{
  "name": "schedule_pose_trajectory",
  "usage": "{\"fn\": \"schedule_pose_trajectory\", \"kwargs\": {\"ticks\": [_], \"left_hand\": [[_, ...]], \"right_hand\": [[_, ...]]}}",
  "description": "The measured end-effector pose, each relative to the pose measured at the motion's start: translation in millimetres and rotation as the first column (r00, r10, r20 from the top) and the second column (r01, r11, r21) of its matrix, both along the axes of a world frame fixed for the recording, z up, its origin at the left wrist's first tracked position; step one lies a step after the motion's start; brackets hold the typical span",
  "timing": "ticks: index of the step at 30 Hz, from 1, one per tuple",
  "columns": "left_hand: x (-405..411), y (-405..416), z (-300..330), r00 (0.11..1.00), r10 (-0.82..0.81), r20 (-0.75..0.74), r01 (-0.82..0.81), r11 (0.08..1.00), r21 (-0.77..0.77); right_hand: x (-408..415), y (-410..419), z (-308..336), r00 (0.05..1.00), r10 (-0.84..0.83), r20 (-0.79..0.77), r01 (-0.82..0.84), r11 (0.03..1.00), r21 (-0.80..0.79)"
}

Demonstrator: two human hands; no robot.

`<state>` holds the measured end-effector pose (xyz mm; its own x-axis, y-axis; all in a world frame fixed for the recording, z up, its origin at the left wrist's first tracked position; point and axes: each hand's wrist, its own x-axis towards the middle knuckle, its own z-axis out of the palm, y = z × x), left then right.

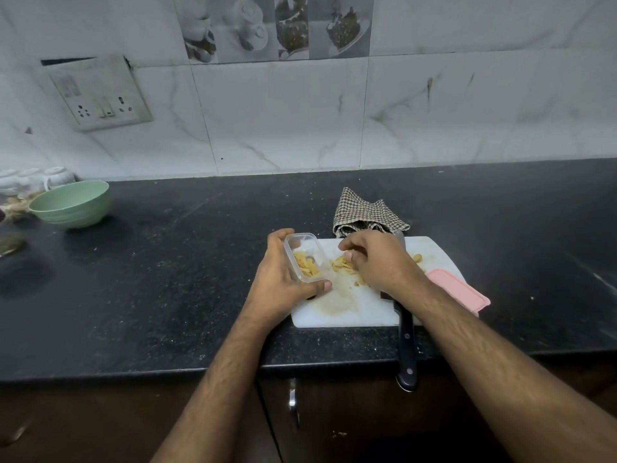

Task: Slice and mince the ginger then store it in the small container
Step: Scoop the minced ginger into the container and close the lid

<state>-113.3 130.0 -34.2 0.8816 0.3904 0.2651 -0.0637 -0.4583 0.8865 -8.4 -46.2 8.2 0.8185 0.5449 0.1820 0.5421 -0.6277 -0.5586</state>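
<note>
Head camera, kitchen counter: the left hand [283, 279] grips one small clear container [305, 257], tipped on its side at the cutting board [367, 312] edge, some ginger [344, 264] already inside and more piled just right of its mouth. The right hand [377, 259], fingers curled down over that pile, seems to be gathering pieces, though whether it pinches any is hidden. To do it well, keep the container's lip against the board and sweep in short strokes toward it. Right of the wrist lie one knife [406, 342], handle overhanging the counter, and one pink lid [457, 290]; one checked cloth [364, 212] sits behind.
</note>
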Motion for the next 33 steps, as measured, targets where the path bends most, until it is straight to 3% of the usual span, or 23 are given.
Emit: {"fn": "schedule_pose_trajectory", "kwargs": {"ticks": [3,5,9,14,18,21,28,31,33], "left_hand": [[0,0,-1,1.000,-0.003,0.014,0.003,1.000,-0.005],[0,0,-1,1.000,-0.004,0.019,0.004,1.000,-0.004],[0,1,-1,1.000,0.002,0.019,-0.002,1.000,0.001],[0,0,0,1.000,-0.004,0.014,0.004,1.000,0.018],[0,1,1,1.000,-0.007,0.020,0.006,1.000,0.022],[-1,-1,0,1.000,-0.012,0.016,0.012,1.000,0.028],[-4,-4,3,1.000,-0.027,0.014,0.026,0.999,0.038],[-5,-4,3,1.000,-0.030,0.007,0.030,0.998,0.051],[-4,-5,3,0.999,-0.037,0.004,0.036,0.998,0.049]], "right_hand": [[-7,4,-5,0.984,0.170,-0.045,-0.173,0.982,-0.078],[-9,7,-11,0.979,0.206,0.010,-0.203,0.972,-0.122],[-10,8,-7,0.962,0.232,0.142,-0.210,0.965,-0.155],[6,-5,-11,0.958,0.124,0.260,-0.070,0.976,-0.208],[8,-18,-2,0.975,0.210,0.070,-0.185,0.946,-0.268],[6,-21,-4,0.961,0.274,0.028,-0.249,0.909,-0.333],[5,-6,-18,0.976,0.153,0.156,-0.098,0.943,-0.318],[2,0,-12,0.989,0.083,0.126,-0.055,0.976,-0.209],[0,3,-9,0.979,0.097,0.177,-0.044,0.958,-0.283]]}}
